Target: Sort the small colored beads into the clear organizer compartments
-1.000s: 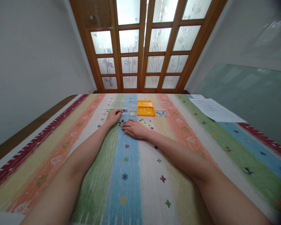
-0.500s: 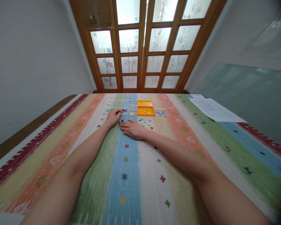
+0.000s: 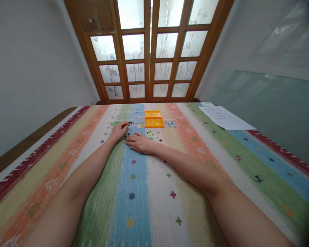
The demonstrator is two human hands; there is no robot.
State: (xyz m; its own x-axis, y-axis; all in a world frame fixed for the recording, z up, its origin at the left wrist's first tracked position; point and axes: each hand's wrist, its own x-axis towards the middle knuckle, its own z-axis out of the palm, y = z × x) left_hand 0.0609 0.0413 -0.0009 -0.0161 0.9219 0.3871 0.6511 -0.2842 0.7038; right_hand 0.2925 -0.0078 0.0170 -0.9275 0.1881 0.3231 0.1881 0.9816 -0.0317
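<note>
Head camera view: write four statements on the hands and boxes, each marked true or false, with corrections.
1. The open orange plastic box holds small pale pieces. True.
2. Small blue pieces lie left of the orange box. False: they lie to its right.
3. The bare left hand is beside small dark pieces. True.
4. The bare right hand clasps the left. False: the hands are apart.
</note>
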